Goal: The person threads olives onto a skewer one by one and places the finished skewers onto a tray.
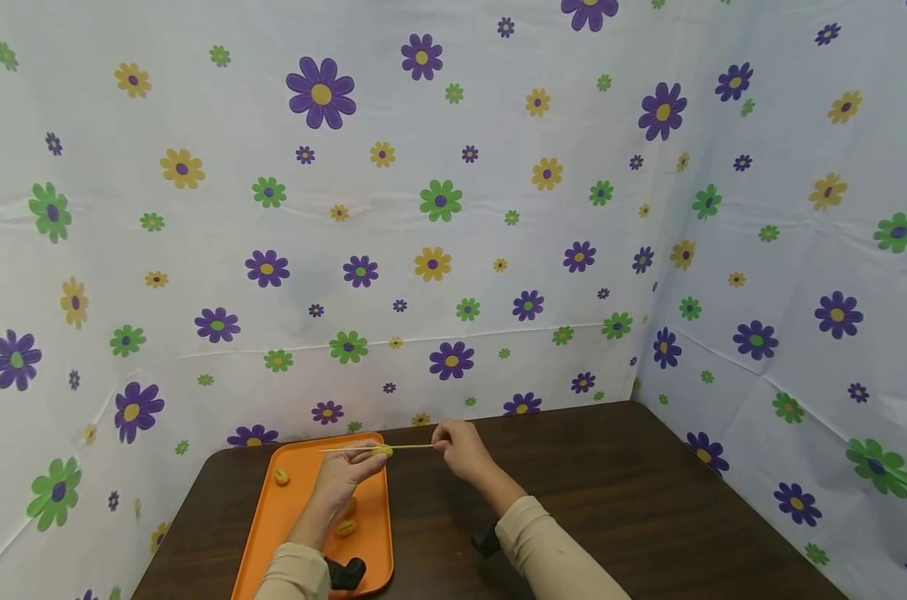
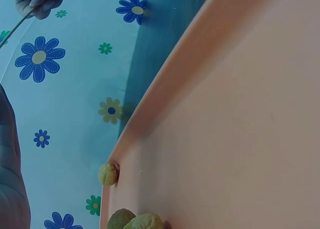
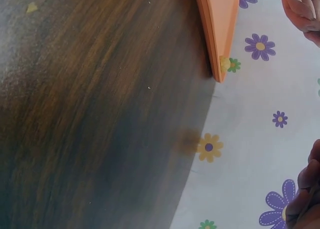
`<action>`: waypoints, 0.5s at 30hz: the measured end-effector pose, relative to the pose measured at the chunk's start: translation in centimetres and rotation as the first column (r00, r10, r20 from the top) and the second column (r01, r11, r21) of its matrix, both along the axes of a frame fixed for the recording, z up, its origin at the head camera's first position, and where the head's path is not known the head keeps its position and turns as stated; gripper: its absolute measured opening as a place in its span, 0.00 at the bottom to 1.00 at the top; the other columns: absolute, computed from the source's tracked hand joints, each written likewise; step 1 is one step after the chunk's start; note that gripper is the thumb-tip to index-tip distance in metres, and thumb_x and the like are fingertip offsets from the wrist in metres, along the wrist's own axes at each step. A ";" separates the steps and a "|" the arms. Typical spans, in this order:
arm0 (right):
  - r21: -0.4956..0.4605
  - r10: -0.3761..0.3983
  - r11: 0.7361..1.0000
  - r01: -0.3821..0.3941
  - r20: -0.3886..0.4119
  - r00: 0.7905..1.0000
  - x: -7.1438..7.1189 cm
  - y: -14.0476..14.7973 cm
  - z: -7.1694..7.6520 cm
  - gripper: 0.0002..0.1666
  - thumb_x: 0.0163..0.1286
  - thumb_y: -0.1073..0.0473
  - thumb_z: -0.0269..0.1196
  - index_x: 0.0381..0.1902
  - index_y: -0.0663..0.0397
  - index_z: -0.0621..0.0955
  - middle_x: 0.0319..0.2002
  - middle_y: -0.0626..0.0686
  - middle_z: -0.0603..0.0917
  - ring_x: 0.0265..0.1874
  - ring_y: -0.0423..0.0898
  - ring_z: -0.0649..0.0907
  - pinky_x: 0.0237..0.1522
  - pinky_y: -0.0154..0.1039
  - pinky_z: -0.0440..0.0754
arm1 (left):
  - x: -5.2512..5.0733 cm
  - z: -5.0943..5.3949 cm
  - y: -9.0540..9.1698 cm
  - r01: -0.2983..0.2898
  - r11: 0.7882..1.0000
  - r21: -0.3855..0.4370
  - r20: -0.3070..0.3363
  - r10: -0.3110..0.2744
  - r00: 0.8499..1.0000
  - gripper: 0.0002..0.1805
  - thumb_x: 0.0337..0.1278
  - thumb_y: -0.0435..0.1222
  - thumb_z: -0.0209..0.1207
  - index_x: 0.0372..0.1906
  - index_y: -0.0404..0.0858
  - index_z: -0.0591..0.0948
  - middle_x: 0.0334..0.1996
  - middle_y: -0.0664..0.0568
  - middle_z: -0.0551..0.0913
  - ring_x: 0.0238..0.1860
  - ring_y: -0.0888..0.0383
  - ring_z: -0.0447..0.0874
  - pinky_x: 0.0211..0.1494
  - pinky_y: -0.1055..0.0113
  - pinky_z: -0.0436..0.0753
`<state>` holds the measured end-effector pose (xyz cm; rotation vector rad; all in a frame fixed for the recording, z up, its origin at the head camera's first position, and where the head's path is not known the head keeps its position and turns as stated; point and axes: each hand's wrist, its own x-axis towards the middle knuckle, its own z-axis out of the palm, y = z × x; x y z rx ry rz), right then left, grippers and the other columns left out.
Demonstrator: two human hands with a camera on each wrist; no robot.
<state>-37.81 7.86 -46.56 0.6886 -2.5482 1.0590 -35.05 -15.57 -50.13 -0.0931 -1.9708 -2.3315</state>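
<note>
Orange tray (image 1: 298,508) at left on the dark table (image 1: 648,500), with a few small yellowish pieces on it: one far-left piece (image 1: 282,477) near the tray's left rim, one front piece (image 1: 347,528) beside the left forearm. Left arm reaches forward over the tray, sleeve at the forearm; left hand (image 1: 341,477) is raised, fingers pointing right, thumb and fingertips pinching a yellow piece (image 1: 382,450) near the tray's far right corner. Thin stick (image 1: 412,447) lies roughly level at that piece, its left end sticking out past the left fingers. Right hand (image 1: 459,447), off to the right over bare table, pinches the stick's other end — fingers curled, back of hand up, forearm slanting in from lower right.

Hard to make out: a third tray piece, mostly behind the left wrist; whether the stick pierces the held piece or only passes against it (too small to tell). Left wrist view cuts the left hand at the left edge and two pieces at the bottom — stick runs out of frame too. Right wrist view crops both hands at the right edge, grip unreadable there.
</note>
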 end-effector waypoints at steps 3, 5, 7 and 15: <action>0.002 -0.004 1.000 0.004 -0.017 1.000 0.0 0.0 0.2 0.14 0.63 0.77 0.66 0.25 0.55 0.80 0.26 0.46 0.79 0.26 0.40 0.74 0.30 0.34 0.76 | 0.0 0.1 0.0 -0.002 1.000 -0.015 0.002 0.002 1.000 0.16 0.60 0.27 0.68 0.52 0.25 0.84 0.42 0.43 0.90 0.40 0.58 0.90 0.48 0.62 0.87; 0.002 -0.004 1.000 0.004 -0.026 1.000 0.1 -0.1 0.3 0.14 0.63 0.77 0.66 0.25 0.55 0.79 0.25 0.46 0.79 0.26 0.39 0.74 0.30 0.34 0.76 | 0.0 0.2 0.1 -0.002 1.000 -0.014 0.005 0.002 1.000 0.15 0.60 0.27 0.68 0.51 0.25 0.84 0.42 0.43 0.90 0.40 0.58 0.90 0.48 0.62 0.87; 0.001 -0.001 1.000 0.001 -0.027 1.000 0.1 -0.1 0.4 0.14 0.63 0.77 0.66 0.25 0.55 0.79 0.25 0.46 0.79 0.26 0.39 0.74 0.29 0.34 0.76 | 0.0 0.2 0.1 0.001 1.000 -0.008 0.007 -0.001 1.000 0.15 0.60 0.27 0.68 0.51 0.26 0.85 0.42 0.44 0.90 0.40 0.57 0.90 0.47 0.63 0.88; 0.003 -0.009 1.000 0.009 -0.022 1.000 0.4 -0.5 0.4 0.14 0.62 0.78 0.66 0.24 0.56 0.79 0.25 0.47 0.79 0.26 0.40 0.74 0.30 0.34 0.76 | 0.2 0.4 0.2 0.003 0.999 -0.034 0.019 -0.002 1.000 0.15 0.61 0.28 0.68 0.51 0.26 0.85 0.43 0.42 0.89 0.42 0.55 0.90 0.48 0.64 0.87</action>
